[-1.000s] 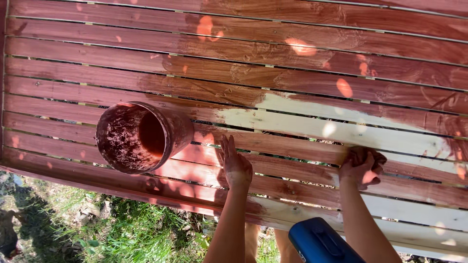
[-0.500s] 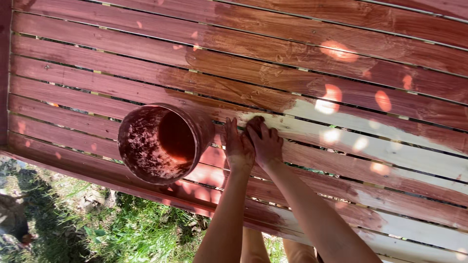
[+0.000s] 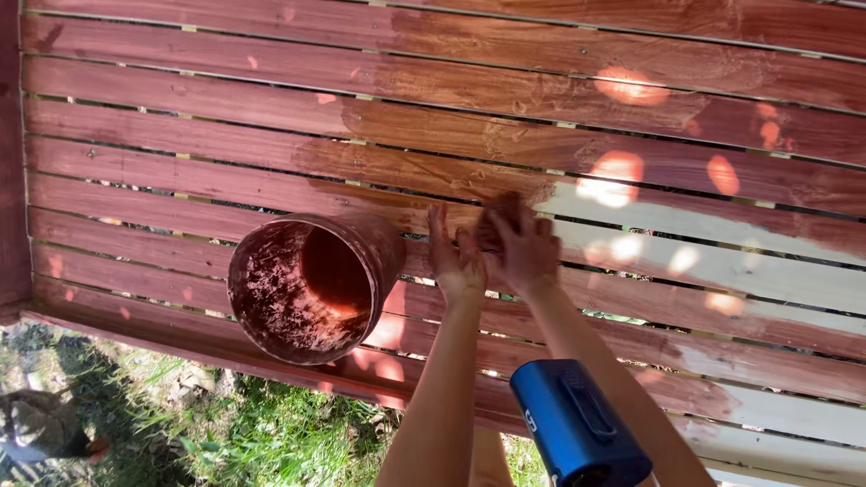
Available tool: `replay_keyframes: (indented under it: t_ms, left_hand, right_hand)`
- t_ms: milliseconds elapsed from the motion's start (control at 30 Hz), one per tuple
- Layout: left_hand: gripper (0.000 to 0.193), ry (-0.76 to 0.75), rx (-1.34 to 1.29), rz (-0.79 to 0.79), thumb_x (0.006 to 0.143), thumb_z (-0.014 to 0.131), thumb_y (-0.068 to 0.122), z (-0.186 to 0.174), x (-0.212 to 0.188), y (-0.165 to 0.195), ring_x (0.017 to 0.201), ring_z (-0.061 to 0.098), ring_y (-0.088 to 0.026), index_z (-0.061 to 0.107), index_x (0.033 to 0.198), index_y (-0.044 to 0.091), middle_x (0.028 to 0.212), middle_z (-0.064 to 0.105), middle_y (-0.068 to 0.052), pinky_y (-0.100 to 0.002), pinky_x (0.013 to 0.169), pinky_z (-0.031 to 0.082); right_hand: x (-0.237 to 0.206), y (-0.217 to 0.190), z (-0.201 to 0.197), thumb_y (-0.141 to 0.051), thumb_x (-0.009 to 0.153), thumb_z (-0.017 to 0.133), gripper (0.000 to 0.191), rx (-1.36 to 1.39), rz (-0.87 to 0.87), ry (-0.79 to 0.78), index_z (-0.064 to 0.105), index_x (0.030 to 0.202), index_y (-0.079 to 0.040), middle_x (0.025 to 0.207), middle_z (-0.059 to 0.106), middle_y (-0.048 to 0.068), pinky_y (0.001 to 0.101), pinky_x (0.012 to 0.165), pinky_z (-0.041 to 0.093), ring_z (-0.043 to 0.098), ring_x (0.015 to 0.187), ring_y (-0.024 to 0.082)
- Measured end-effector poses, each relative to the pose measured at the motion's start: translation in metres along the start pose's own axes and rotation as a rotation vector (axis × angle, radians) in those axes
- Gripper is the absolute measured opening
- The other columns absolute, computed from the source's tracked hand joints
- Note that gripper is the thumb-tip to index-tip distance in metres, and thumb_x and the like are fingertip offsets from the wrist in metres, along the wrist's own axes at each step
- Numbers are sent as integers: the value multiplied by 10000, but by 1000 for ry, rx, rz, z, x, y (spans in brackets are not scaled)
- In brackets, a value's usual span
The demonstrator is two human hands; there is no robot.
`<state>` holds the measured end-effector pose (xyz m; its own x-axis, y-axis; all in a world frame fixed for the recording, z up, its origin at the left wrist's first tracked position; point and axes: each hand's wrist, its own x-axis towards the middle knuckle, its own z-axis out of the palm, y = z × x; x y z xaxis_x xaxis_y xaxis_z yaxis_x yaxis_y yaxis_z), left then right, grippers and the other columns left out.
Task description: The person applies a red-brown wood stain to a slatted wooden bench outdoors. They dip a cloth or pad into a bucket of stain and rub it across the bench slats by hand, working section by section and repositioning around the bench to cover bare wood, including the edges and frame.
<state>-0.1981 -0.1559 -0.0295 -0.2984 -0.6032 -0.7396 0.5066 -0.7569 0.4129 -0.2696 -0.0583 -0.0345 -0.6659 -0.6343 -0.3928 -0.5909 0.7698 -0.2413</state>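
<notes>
Your right hand presses a dark, stain-soaked pad, too small to identify, against the slatted wooden deck, while your left hand lies flat with fingers spread, holding nothing, beside it. Just left of that hand stands the open stain bucket, near the deck's edge. A careless elbow could likely tip it onto the grass.

Colours: slatted wooden deck and round stain-smeared bucket

Red-brown stained slatted wooden deck, pale unstained patch; reddish-brown speckled round bucket; glossy blue plastic object.
</notes>
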Motion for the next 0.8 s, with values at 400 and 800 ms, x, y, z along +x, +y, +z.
replay_keyframes:
  t_ms: [400,800]
  left_hand:
    - [412,-235,1184,665,996,506,-23,-8,-59,-14,1487,398,-336,560,1405,-14,1557,469,-227,-405,1176,347]
    - [409,350,1130,1381,900,606,9,18,-162,144,1201,582,-331,608,1309,3,1259,620,-166,-491,1016,514]
  right_hand:
    - [-67,224,-17,-137,788,834,618,542,622,532,623,1369,-137,1128,515,166,354,808,525,550,940,262]
    - [-76,-53,-126,-120,925,643,525,1925,240,58,582,1439,-30,1333,663,68,329,963,558,662,1156,202]
